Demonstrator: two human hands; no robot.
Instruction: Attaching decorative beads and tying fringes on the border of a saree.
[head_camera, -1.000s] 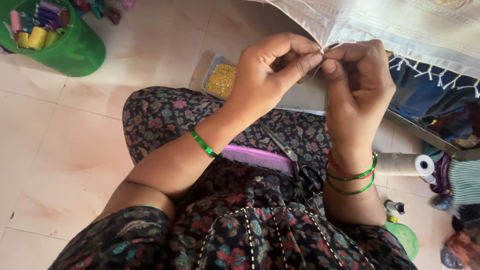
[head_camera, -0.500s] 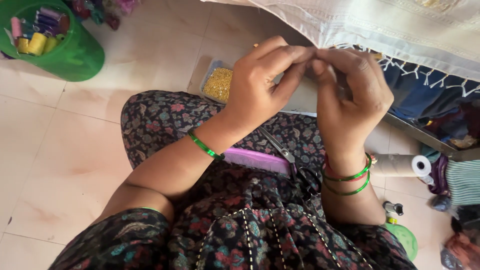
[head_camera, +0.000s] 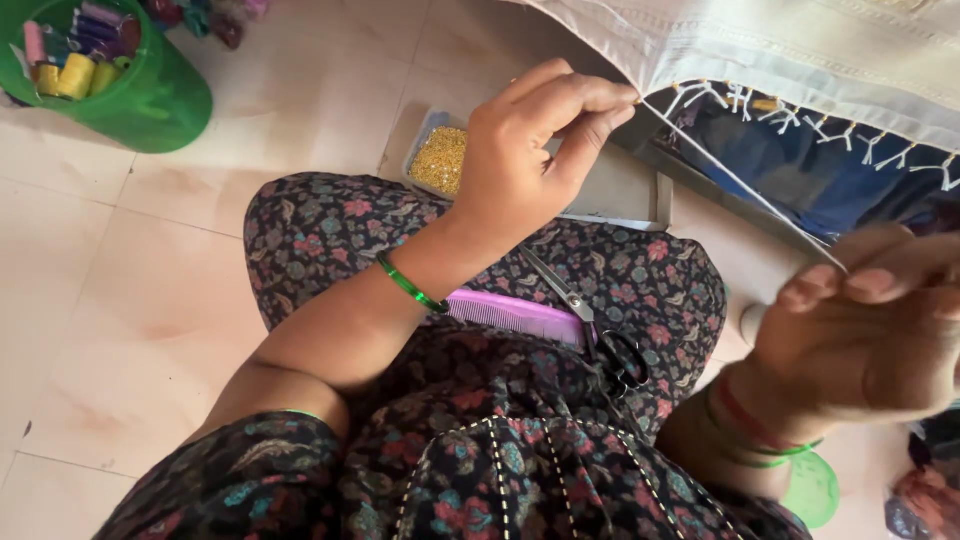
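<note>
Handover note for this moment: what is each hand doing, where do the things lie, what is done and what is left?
Left hand: pinches the cloth edge where the thread leaves it.
Right hand: pinches the thread's other end, drawn out taut.
On the lap: scissors, pink comb. On the floor: bead tray, green spool tub.
Done: knotted tassels line part of the edge.
Left: this thread is still loose.

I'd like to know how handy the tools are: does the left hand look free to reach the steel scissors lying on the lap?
Probably not right away: the left hand pinches the cream fabric's edge. The black-handled steel scissors lie uncovered beside the purple plastic comb, with nothing between.
</note>
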